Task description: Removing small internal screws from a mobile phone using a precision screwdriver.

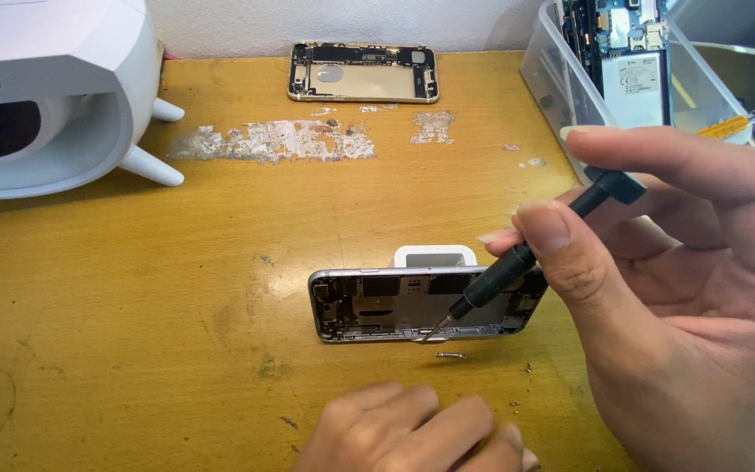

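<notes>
Right hand (657,288) pinches a slim black screwdriver (530,253) between thumb and fingers, its tip at the lower rim of an opened grey phone housing (377,306) lying mid-table. Left hand (412,433) rests loosely curled and empty on the worn wooden table (133,315), partly cut off below. Tiny screws (451,355) lie beside the housing. A gold housing (363,72) sits farther back; a clear plastic bin (561,83) is cropped at right.
</notes>
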